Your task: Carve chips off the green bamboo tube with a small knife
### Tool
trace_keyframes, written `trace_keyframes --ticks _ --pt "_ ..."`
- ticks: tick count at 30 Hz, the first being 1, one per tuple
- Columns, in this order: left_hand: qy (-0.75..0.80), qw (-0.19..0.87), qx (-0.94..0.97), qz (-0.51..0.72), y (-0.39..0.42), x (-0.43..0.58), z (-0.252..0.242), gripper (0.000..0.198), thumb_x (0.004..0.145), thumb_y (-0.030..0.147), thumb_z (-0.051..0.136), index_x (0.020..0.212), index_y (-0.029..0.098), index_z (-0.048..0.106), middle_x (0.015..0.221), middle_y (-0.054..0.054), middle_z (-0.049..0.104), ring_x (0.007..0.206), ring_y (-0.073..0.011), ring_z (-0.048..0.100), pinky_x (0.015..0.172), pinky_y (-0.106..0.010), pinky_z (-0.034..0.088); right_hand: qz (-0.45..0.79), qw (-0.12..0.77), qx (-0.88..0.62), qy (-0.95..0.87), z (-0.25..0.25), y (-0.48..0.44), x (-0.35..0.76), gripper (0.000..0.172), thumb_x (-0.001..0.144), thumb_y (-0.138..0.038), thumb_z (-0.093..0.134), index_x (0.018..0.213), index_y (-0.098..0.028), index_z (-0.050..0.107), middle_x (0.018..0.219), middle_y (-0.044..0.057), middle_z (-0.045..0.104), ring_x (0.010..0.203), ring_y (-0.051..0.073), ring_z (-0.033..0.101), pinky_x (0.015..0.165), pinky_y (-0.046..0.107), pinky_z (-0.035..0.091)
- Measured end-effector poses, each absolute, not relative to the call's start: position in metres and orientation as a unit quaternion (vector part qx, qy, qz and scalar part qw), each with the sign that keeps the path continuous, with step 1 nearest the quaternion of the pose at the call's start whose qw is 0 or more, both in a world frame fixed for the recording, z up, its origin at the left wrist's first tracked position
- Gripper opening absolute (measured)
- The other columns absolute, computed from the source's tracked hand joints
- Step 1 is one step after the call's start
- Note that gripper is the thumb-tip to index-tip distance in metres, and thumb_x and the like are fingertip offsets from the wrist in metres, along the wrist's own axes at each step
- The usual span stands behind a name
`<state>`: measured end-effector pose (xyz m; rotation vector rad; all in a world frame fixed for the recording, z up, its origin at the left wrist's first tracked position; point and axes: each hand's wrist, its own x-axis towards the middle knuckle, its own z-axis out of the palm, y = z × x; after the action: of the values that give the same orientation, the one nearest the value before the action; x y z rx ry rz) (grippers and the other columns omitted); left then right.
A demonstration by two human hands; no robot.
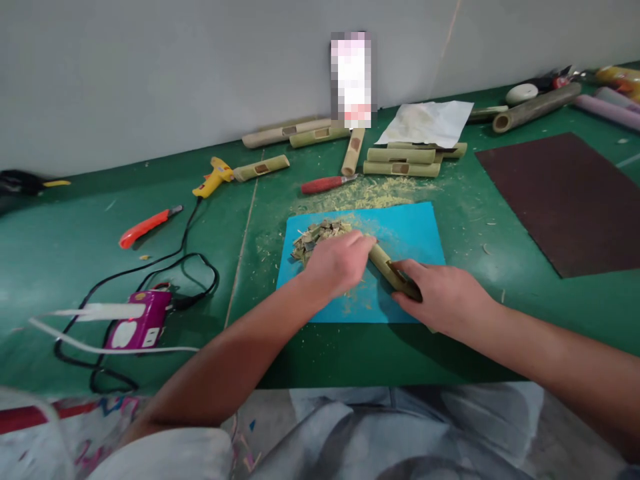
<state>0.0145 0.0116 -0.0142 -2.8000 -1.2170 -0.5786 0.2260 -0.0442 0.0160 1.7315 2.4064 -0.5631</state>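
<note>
A green bamboo tube (383,261) with an opening cut in its side lies slanted over a blue sheet (417,230). My left hand (343,263) is closed at the tube's far end, and its fingertips are partly hidden. Round the near part, beside the cut opening, my right hand (445,293) grips the tube with thumb and fingers. Left of the tube, a heap of bamboo chips (317,235) sits on the sheet, partly behind my left hand. Fine dust is scattered over the blue surface.
Behind the sheet lie a red-handled tool (325,185) and several cut bamboo tubes (400,169). To the left are a yellow glue gun (214,179), an orange utility knife (147,227) and a purple power strip (145,320) with cords. A dark brown board (565,200) lies right.
</note>
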Motion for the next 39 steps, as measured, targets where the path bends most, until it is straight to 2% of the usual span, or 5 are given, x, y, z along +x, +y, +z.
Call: trace_keyframes --ticks 7,19,23,36,39 --pt "-0.383 0.015 -0.906 -0.178 0.0110 0.0142 -0.0137 0.034 0.104 0.025 0.038 0.106 0.016 0.070 0.090 -0.008 0.071 0.076 -0.0171 0.067 0.064 -0.026 0.051 -0.187 0.066 0.570 0.797 0.0171 -0.0436 0.2248 0.030 0.091 -0.041 0.052 0.112 -0.022 0.062 0.089 0.005 0.074 0.073 0.021 0.067 0.053 0.031 0.026" --pt "-0.423 0.020 -0.878 -0.222 0.0110 0.0132 -0.0137 0.033 0.104 0.026 0.040 0.108 0.014 0.070 0.091 -0.009 0.072 0.079 -0.0188 0.068 0.067 -0.028 0.052 -0.193 0.037 0.572 0.796 0.0185 -0.0449 0.2249 0.036 0.091 -0.038 0.052 0.122 -0.022 0.061 0.093 0.007 0.075 0.074 0.024 0.067 0.054 0.032 0.029" --pt "-0.403 0.006 -0.893 -0.198 0.0084 0.0136 -0.0136 0.034 0.105 0.026 0.038 0.104 0.015 0.070 0.087 -0.008 0.071 0.076 -0.0178 0.067 0.064 -0.027 0.050 -0.195 0.055 0.570 0.796 0.0169 -0.0448 0.2243 0.030 0.090 -0.039 0.052 0.112 -0.022 0.063 0.089 0.008 0.074 0.073 0.025 0.067 0.054 0.033 0.027" --pt "-0.420 0.006 -0.880 -0.223 0.0064 0.0143 -0.0161 0.033 0.105 0.027 0.040 0.112 0.013 0.069 0.094 -0.010 0.072 0.081 -0.0188 0.069 0.069 -0.028 0.053 -0.192 0.055 0.573 0.795 0.0180 -0.0438 0.2239 0.036 0.091 -0.040 0.051 0.122 -0.023 0.059 0.092 0.006 0.074 0.074 0.022 0.067 0.054 0.032 0.026" --pt "-0.390 -0.012 -0.897 -0.210 0.0060 0.0152 -0.0160 0.033 0.105 0.026 0.039 0.109 0.015 0.070 0.094 -0.008 0.073 0.081 -0.0176 0.070 0.068 -0.026 0.053 -0.187 0.065 0.571 0.797 0.0155 -0.0438 0.2246 0.032 0.090 -0.041 0.053 0.115 -0.022 0.061 0.091 0.006 0.074 0.074 0.022 0.066 0.053 0.031 0.025"
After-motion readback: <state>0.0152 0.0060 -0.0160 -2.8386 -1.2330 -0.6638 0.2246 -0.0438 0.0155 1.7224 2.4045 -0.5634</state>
